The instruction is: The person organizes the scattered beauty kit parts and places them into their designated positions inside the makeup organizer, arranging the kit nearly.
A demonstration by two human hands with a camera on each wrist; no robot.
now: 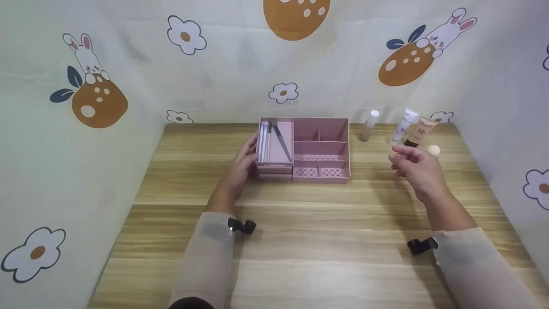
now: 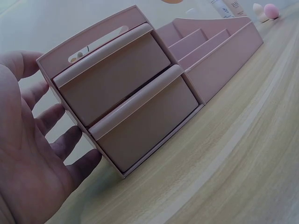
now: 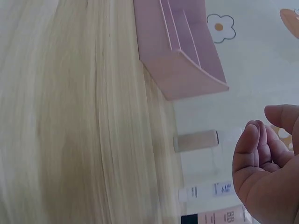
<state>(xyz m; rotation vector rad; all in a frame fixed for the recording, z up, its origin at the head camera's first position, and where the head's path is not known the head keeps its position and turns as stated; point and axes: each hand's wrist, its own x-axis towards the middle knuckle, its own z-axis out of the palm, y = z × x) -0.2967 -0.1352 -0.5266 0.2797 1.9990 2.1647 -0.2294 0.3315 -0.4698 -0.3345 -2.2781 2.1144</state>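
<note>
A pink desk organizer (image 1: 321, 150) stands toward the back of the wooden table. My left hand (image 2: 37, 135) rests its spread fingertips on the organizer's left side, beside two closed drawers (image 2: 117, 79). Slim pens or brushes (image 1: 281, 141) lie in the organizer's top left tray. Over the table's right side hovers my right hand (image 1: 418, 171), its fingers loosely curled with nothing between them. Just beyond it stand a white tube (image 1: 403, 126) and a beige BB cream tube (image 1: 421, 132). A pale makeup sponge (image 1: 434, 150) shows beside that hand.
Between the organizer and the tubes stands a small bottle with a white cap (image 1: 369, 125). In the left wrist view, a pink makeup sponge (image 2: 271, 11) sits by the pale one. Patterned cloth (image 1: 231, 60) encloses the table (image 1: 300, 240) at the back and sides.
</note>
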